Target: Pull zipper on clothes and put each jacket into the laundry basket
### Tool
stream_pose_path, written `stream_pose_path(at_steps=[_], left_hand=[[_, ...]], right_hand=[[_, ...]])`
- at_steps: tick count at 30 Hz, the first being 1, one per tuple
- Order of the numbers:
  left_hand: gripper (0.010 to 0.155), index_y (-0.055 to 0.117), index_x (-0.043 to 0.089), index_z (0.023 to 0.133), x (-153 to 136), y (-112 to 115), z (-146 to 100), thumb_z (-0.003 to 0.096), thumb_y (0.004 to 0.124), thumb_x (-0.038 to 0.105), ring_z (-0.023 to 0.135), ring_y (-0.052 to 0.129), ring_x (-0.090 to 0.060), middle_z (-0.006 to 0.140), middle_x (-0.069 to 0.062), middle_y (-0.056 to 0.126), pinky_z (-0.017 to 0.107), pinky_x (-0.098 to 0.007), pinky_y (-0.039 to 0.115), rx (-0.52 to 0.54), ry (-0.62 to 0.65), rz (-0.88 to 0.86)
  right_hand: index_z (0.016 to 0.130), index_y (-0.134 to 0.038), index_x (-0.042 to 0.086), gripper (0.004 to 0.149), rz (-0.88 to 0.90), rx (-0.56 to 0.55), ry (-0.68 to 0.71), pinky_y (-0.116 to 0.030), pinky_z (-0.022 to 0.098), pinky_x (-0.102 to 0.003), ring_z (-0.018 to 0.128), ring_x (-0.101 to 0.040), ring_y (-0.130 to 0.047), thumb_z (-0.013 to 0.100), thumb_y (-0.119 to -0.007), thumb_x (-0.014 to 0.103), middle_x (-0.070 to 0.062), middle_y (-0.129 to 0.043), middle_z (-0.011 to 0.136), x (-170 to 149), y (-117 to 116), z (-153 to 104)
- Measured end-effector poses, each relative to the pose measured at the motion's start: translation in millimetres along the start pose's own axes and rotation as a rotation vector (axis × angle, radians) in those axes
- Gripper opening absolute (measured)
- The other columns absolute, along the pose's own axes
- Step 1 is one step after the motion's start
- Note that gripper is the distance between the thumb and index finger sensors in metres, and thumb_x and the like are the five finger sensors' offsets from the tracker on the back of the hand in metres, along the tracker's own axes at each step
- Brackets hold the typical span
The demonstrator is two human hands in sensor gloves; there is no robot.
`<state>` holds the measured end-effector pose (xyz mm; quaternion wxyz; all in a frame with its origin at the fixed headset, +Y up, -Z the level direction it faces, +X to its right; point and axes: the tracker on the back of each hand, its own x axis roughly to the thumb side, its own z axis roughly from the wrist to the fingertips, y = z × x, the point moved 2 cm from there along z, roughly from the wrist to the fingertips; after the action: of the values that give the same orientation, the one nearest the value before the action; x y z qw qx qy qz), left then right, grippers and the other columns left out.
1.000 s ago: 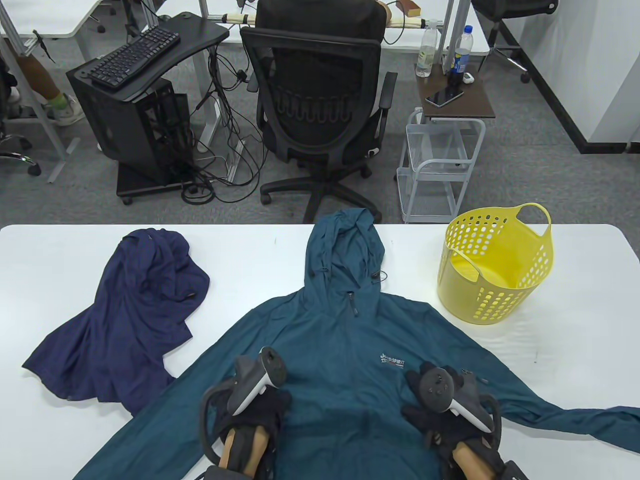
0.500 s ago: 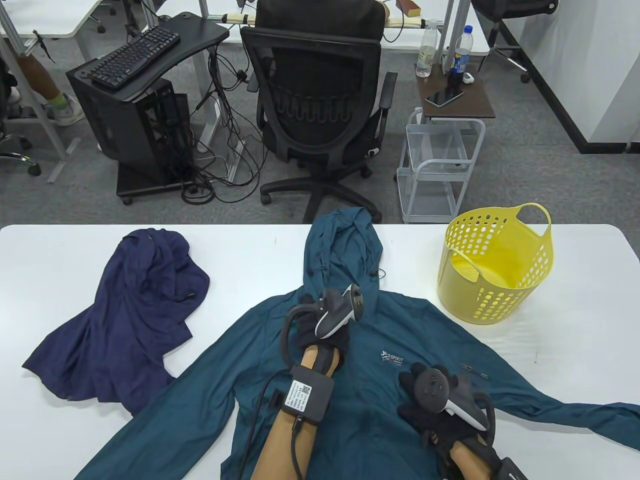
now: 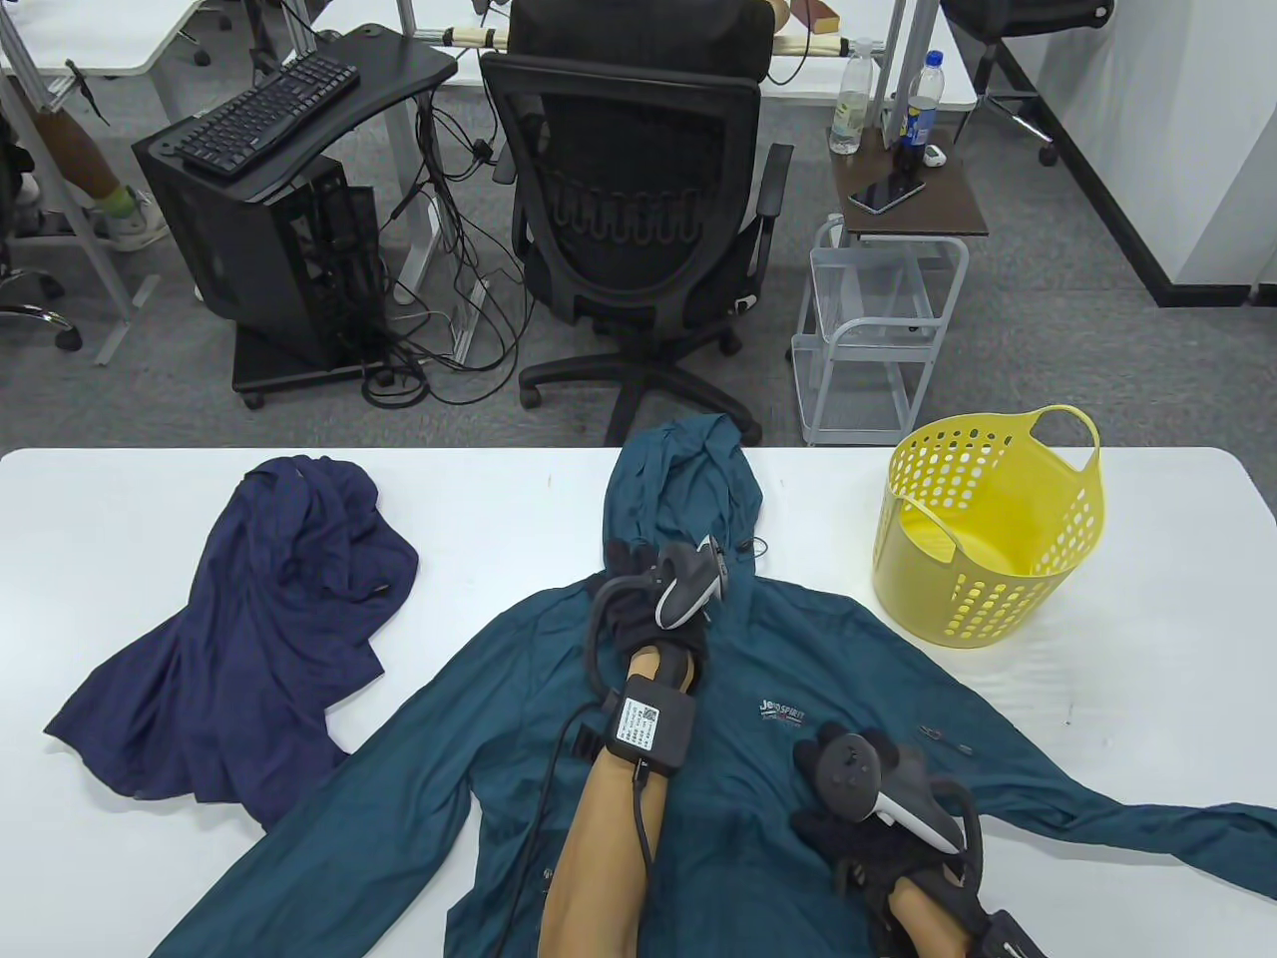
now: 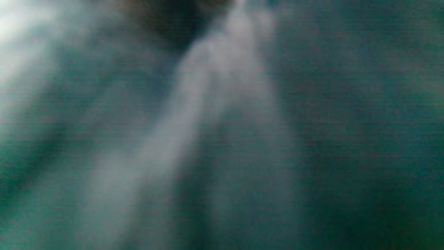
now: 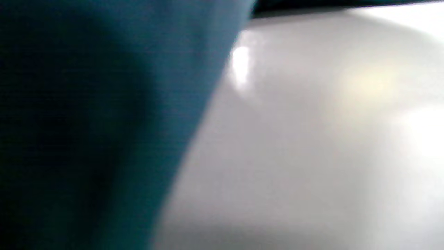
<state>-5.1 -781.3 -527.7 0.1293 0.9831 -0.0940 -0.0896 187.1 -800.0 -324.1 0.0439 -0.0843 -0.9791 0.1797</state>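
Observation:
A teal hooded jacket (image 3: 758, 659) lies spread face up on the white table (image 3: 1147, 619), hood toward the far edge. My left hand (image 3: 631, 564) reaches up its front to the collar, where the zipper's top end lies. The tracker hides the fingers and the zipper pull. The left wrist view is only blurred teal fabric (image 4: 347, 139). My right hand (image 3: 813, 793) rests flat on the jacket's lower right front, below the chest logo. A navy jacket (image 3: 259, 619) lies crumpled at the left. The yellow laundry basket (image 3: 988, 539) stands at the right with nothing in it.
The teal jacket's sleeve (image 3: 1177, 833) stretches toward the table's right edge. In the right wrist view the teal cloth (image 5: 104, 104) meets bare table (image 5: 312, 139). Behind the table stand an office chair (image 3: 638, 200) and a wire trolley (image 3: 878, 329).
My left hand has travelled from the jacket's lower left front up the zipper line to the collar. The right hand has stayed low on the right front, shifting only slightly.

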Motion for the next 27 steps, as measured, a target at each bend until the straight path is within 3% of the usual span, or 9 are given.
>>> stream_pose_path(at_steps=[3,5,7,9,11,15,17,22,27], left_hand=[[0.047,0.068,0.042,0.079,-7,-10,-10,0.0339,0.071,0.055,0.109,0.039,-0.025,0.109,0.016,0.062,0.075,-0.056,0.050,0.132,0.043,-0.027],[0.044,0.072,0.042,0.076,-15,-18,-21,0.0334,0.074,0.052,0.108,0.048,-0.022,0.103,0.017,0.074,0.074,-0.055,0.054,0.200,0.131,-0.100],[0.042,0.075,0.041,0.074,-33,-29,-39,0.0325,0.076,0.050,0.101,0.071,-0.018,0.091,0.016,0.091,0.071,-0.053,0.062,0.290,0.143,-0.191],[0.042,0.075,0.042,0.073,-43,-36,-50,0.0317,0.076,0.048,0.086,0.093,-0.013,0.078,0.017,0.100,0.067,-0.053,0.068,0.306,0.199,-0.290],[0.043,0.075,0.042,0.074,-53,-39,-60,0.0309,0.078,0.048,0.075,0.101,-0.010,0.067,0.018,0.105,0.066,-0.053,0.071,0.290,0.222,-0.394],[0.051,0.072,0.043,0.087,-71,-38,-87,0.0357,0.075,0.042,0.075,0.100,-0.009,0.061,0.019,0.104,0.066,-0.056,0.068,0.246,0.268,-0.528],[0.047,0.079,0.042,0.083,-78,-32,-97,0.0365,0.074,0.041,0.077,0.097,-0.013,0.061,0.017,0.103,0.067,-0.060,0.064,0.220,0.286,-0.554],[0.049,0.077,0.042,0.082,-94,-8,-118,0.0344,0.065,0.047,0.083,0.091,-0.018,0.062,0.017,0.099,0.068,-0.064,0.058,0.130,0.274,-0.641],[0.048,0.077,0.041,0.083,-103,15,-133,0.0369,0.065,0.048,0.095,0.077,-0.027,0.083,0.011,0.093,0.067,-0.068,0.053,0.037,0.325,-0.868]], right_hand=[[0.110,-0.034,0.032,0.073,0.004,0.004,0.000,-0.031,0.073,-0.069,0.108,-0.046,-0.023,0.050,-0.070,0.053,0.000,-0.023,0.121,0,0,-1],[0.110,-0.035,0.033,0.073,0.004,0.000,0.001,-0.032,0.073,-0.069,0.108,-0.046,-0.023,0.050,-0.070,0.053,0.001,-0.024,0.121,0,0,-1],[0.110,-0.036,0.032,0.073,0.004,-0.002,0.004,-0.032,0.073,-0.069,0.108,-0.045,-0.024,0.049,-0.071,0.053,0.000,-0.025,0.121,0,0,-1],[0.109,-0.037,0.032,0.073,0.002,-0.013,0.011,-0.032,0.073,-0.069,0.108,-0.046,-0.026,0.049,-0.072,0.053,0.000,-0.027,0.121,0,1,-2],[0.109,-0.039,0.032,0.073,-0.005,-0.022,0.021,-0.033,0.072,-0.069,0.108,-0.046,-0.027,0.048,-0.072,0.053,0.000,-0.028,0.121,0,1,-3],[0.109,-0.040,0.032,0.073,-0.002,-0.030,0.035,-0.034,0.072,-0.069,0.108,-0.045,-0.028,0.048,-0.073,0.053,0.000,-0.030,0.121,-1,0,-7],[0.109,-0.041,0.032,0.073,0.000,-0.029,0.040,-0.034,0.072,-0.069,0.108,-0.045,-0.029,0.048,-0.074,0.053,0.000,-0.030,0.121,-2,0,-8],[0.108,-0.045,0.033,0.071,0.022,-0.037,0.044,-0.036,0.072,-0.068,0.108,-0.044,-0.031,0.047,-0.075,0.052,0.002,-0.033,0.120,-6,2,-11],[0.107,-0.054,0.033,0.064,0.077,-0.078,0.049,-0.038,0.073,-0.068,0.108,-0.043,-0.037,0.048,-0.073,0.051,0.003,-0.042,0.120,-11,7,-11]])
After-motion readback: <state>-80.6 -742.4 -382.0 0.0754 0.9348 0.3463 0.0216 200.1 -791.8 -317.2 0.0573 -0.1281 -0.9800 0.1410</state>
